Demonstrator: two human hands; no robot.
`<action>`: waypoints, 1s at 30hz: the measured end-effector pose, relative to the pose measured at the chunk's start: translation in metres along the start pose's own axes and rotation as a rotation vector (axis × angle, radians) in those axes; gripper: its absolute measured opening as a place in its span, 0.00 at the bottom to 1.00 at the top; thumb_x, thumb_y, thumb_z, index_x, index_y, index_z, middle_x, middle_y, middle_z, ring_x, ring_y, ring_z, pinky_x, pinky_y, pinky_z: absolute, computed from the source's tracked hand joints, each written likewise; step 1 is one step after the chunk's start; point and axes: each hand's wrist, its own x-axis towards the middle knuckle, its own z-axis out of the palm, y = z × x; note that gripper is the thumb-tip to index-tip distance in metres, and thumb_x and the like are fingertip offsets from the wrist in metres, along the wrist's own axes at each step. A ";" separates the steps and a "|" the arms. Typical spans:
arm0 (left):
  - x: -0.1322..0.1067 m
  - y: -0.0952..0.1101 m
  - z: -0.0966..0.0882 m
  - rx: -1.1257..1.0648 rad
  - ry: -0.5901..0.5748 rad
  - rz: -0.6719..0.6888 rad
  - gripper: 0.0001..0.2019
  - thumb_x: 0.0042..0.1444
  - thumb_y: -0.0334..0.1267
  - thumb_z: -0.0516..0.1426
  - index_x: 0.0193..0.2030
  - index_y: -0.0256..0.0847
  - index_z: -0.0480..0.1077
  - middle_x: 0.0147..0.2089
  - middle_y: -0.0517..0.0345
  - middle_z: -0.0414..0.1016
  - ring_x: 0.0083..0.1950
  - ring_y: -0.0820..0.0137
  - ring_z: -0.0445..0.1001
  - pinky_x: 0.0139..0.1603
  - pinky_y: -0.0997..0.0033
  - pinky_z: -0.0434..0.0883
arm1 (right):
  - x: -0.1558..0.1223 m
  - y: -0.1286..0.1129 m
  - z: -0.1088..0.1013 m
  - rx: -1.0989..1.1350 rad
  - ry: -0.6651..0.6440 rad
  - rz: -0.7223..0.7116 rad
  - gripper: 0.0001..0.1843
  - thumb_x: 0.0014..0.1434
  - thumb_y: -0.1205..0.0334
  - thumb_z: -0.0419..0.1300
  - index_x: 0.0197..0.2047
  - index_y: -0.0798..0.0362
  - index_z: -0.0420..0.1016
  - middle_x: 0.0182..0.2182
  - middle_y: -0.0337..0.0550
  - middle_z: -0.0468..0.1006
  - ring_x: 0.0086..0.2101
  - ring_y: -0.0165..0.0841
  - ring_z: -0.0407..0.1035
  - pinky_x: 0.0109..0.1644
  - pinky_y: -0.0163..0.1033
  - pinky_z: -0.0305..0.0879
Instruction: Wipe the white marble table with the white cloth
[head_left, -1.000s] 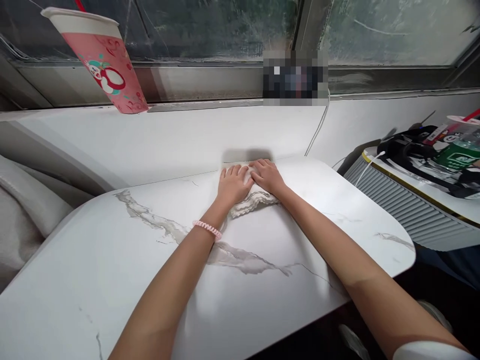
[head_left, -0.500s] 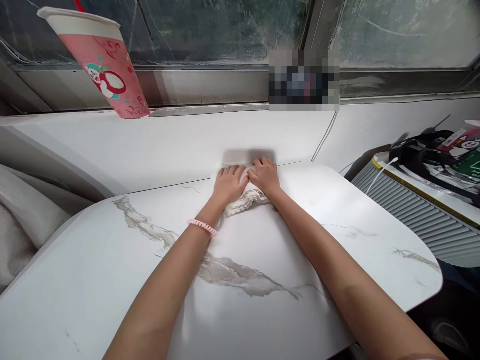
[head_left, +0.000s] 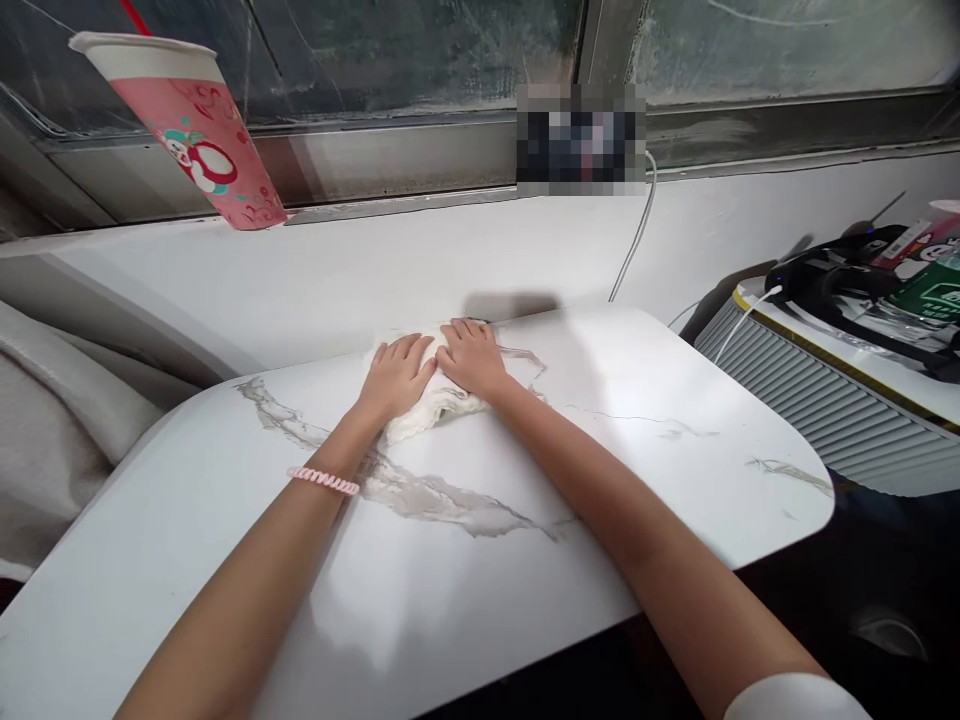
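Observation:
A crumpled white cloth (head_left: 429, 412) lies on the marble-patterned white table (head_left: 450, 610), close to its far edge by the wall. My left hand (head_left: 399, 372) rests flat on the cloth's left part, fingers stretched out and palm down. Beside it, my right hand (head_left: 472, 358) presses on the right part, its fingers also extended. The two thumbs nearly meet over the cloth. A pink coiled band (head_left: 324, 480) circles my left wrist. The cloth under both palms is hidden.
On the window ledge at the left stands a pink paper cup (head_left: 199, 150) with a red straw. A blurred-out item (head_left: 581, 140) sits further along, with a white cable (head_left: 636, 235) hanging down. At right, a ribbed white cabinet (head_left: 810, 395) holds black gear and a bottle. Grey fabric (head_left: 60, 430) borders the left.
Both hands have slid left along the table's far side, taking the cloth with them. The camera view has shifted slightly.

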 end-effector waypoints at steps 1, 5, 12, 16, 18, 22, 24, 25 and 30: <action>-0.006 0.005 -0.001 0.011 -0.001 -0.009 0.24 0.67 0.43 0.40 0.65 0.40 0.59 0.68 0.44 0.62 0.69 0.57 0.58 0.69 0.46 0.52 | -0.006 -0.001 -0.003 0.009 -0.015 -0.013 0.17 0.66 0.63 0.45 0.53 0.53 0.69 0.58 0.50 0.70 0.59 0.42 0.58 0.64 0.51 0.50; -0.037 0.037 -0.008 0.047 -0.022 -0.020 0.25 0.67 0.44 0.41 0.66 0.37 0.59 0.69 0.41 0.60 0.70 0.55 0.57 0.70 0.45 0.51 | -0.041 -0.001 -0.019 0.009 -0.037 -0.046 0.19 0.66 0.64 0.45 0.56 0.56 0.68 0.58 0.52 0.70 0.60 0.43 0.58 0.65 0.51 0.49; -0.140 0.100 -0.024 0.022 -0.026 0.159 0.28 0.68 0.46 0.40 0.68 0.32 0.59 0.70 0.37 0.57 0.72 0.49 0.53 0.69 0.38 0.50 | -0.162 -0.015 -0.065 -0.001 -0.068 -0.079 0.26 0.66 0.59 0.44 0.63 0.59 0.65 0.62 0.54 0.66 0.63 0.47 0.54 0.67 0.56 0.46; -0.190 0.110 -0.035 -0.031 0.020 0.244 0.28 0.66 0.47 0.43 0.71 0.41 0.55 0.71 0.44 0.58 0.72 0.51 0.53 0.70 0.38 0.52 | -0.216 -0.039 -0.083 0.053 -0.081 -0.127 0.26 0.67 0.57 0.45 0.66 0.48 0.61 0.64 0.48 0.64 0.65 0.46 0.52 0.68 0.60 0.45; -0.203 0.103 -0.040 -0.050 0.017 0.243 0.29 0.66 0.48 0.44 0.71 0.45 0.53 0.71 0.47 0.58 0.72 0.52 0.53 0.70 0.39 0.53 | -0.223 -0.052 -0.084 0.075 -0.097 -0.140 0.26 0.67 0.57 0.45 0.67 0.45 0.60 0.64 0.47 0.63 0.65 0.45 0.52 0.69 0.60 0.44; -0.210 0.074 -0.045 -0.042 -0.001 0.203 0.28 0.66 0.50 0.44 0.71 0.46 0.54 0.71 0.49 0.58 0.71 0.54 0.56 0.70 0.42 0.54 | -0.206 -0.072 -0.070 0.071 -0.129 -0.193 0.26 0.67 0.58 0.44 0.66 0.48 0.61 0.64 0.50 0.64 0.64 0.47 0.53 0.68 0.61 0.44; -0.206 0.055 -0.045 -0.019 0.007 0.159 0.28 0.66 0.50 0.44 0.70 0.45 0.55 0.70 0.48 0.60 0.71 0.54 0.57 0.70 0.42 0.54 | -0.187 -0.079 -0.058 0.060 -0.132 -0.229 0.26 0.66 0.59 0.44 0.66 0.49 0.62 0.63 0.51 0.64 0.64 0.47 0.54 0.68 0.60 0.44; -0.201 0.045 -0.045 -0.007 0.008 0.135 0.27 0.66 0.49 0.44 0.69 0.45 0.56 0.70 0.47 0.60 0.71 0.54 0.56 0.70 0.42 0.53 | -0.176 -0.082 -0.052 0.053 -0.131 -0.245 0.26 0.66 0.60 0.44 0.65 0.50 0.63 0.63 0.51 0.65 0.63 0.47 0.54 0.68 0.59 0.45; -0.152 -0.008 -0.042 -0.006 -0.072 0.082 0.26 0.66 0.45 0.41 0.68 0.40 0.56 0.69 0.45 0.60 0.71 0.58 0.55 0.70 0.45 0.51 | -0.108 -0.089 -0.018 0.043 -0.102 -0.243 0.24 0.65 0.62 0.46 0.61 0.56 0.67 0.60 0.52 0.68 0.60 0.46 0.57 0.66 0.55 0.46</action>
